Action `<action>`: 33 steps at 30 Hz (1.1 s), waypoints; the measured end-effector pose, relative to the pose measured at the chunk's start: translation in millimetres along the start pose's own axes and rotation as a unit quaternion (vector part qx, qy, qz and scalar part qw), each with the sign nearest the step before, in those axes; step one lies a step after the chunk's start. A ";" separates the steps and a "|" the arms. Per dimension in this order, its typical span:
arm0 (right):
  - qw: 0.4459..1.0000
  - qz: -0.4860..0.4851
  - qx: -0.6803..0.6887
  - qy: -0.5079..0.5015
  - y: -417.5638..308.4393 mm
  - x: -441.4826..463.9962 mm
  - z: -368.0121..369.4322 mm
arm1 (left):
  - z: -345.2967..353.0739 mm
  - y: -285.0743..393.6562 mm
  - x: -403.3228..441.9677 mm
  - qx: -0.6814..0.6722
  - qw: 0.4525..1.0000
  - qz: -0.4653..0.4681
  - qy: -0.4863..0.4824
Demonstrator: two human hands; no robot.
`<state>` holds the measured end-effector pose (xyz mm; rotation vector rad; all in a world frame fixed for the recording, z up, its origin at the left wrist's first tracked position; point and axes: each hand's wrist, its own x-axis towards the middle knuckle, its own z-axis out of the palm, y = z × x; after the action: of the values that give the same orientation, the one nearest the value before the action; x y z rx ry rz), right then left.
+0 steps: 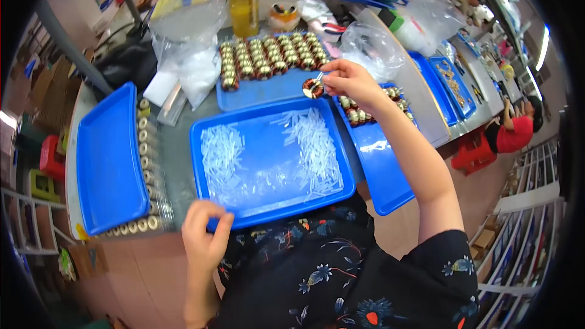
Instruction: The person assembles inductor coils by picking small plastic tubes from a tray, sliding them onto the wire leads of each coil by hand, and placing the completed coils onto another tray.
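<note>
Between the thumb and fingers of my right hand (350,82) is a small copper-wound ring coil (313,89), gripped by its wire leads. It hangs above the far right edge of a blue tray (274,212). Short clear tubes lie in that tray in two heaps, a left heap (220,152) and a right heap (314,149). At the tray's near left corner is my left hand (206,231), fingers curled and thumb tip close to the index finger. Whatever sits in that pinch, if anything, is too small to make out.
Behind, rows of wound coils (271,55) stand on another blue tray (250,94). More coils (359,113) are on a tray at right. A blue tray (113,158) rests over pale rolls at left. A green-lidded bottle (244,6) and plastic bags (189,55) stand farther back.
</note>
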<state>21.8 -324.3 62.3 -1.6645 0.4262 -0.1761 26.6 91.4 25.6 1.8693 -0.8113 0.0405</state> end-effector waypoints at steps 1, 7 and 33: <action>0.998 0.003 0.044 -0.033 -4.5 -16.9 10.4 | 4.2 5.3 11.7 0.016 1.000 0.019 -0.009; 0.967 0.039 0.226 -0.116 13.2 -109.4 78.2 | 64.9 44.0 51.8 -0.080 0.988 0.011 -0.131; 0.983 -0.024 0.173 -0.057 43.8 -132.7 121.3 | 96.7 18.1 28.0 -0.015 0.998 -0.006 -0.059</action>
<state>-64.3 -166.2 19.2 -1.3355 0.2531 -0.1785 6.4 -7.2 7.4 1.8613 -0.8773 -0.0895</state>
